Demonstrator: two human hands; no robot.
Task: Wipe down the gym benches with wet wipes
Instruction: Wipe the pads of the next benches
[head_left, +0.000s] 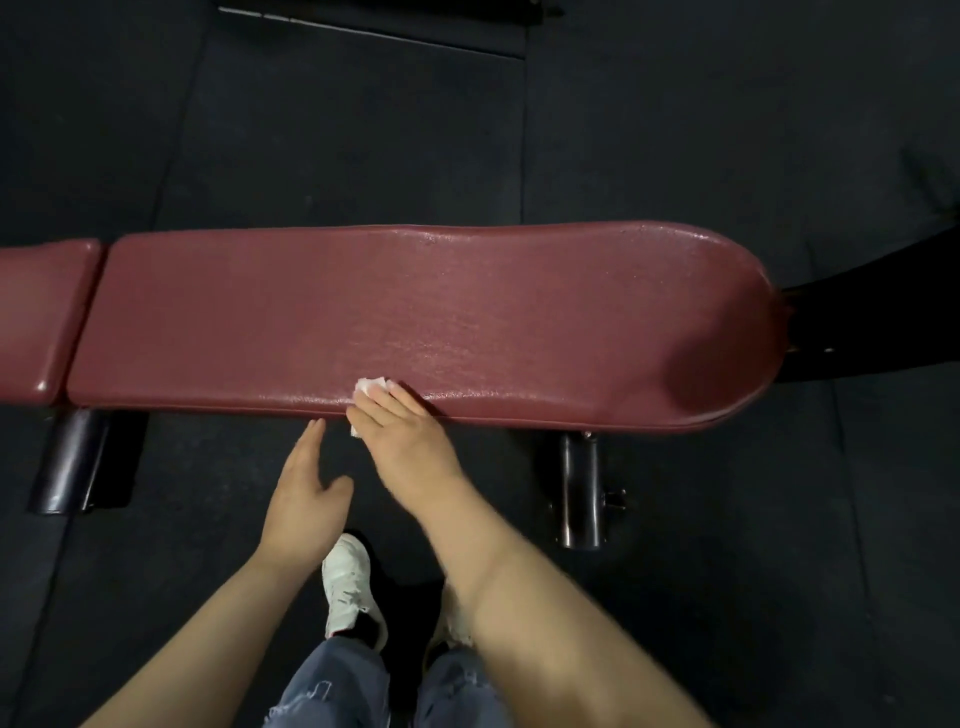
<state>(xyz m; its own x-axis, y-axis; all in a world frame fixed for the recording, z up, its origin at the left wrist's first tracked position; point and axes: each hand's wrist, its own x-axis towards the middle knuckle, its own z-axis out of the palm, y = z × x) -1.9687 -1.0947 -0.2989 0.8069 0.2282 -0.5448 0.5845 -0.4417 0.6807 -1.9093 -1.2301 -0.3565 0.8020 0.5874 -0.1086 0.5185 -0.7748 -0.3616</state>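
Observation:
A dark red padded gym bench (415, 317) runs left to right across the view, its surface glistening in streaks. My right hand (400, 431) lies flat on the bench's near edge, with straight fingers pressing a white wet wipe (370, 385) against the pad. Most of the wipe is hidden under my fingers, with a small bit showing below the edge. My left hand (306, 488) hovers open just in front of the near edge, fingers straight, holding nothing and not touching the bench.
A second red pad (41, 317) adjoins the bench at the left. Black frame legs (67, 462) (579, 488) stand under the near side, and a dark frame part (872, 322) extends at the right end. Black rubber floor surrounds it. My white shoes (348, 587) stand below.

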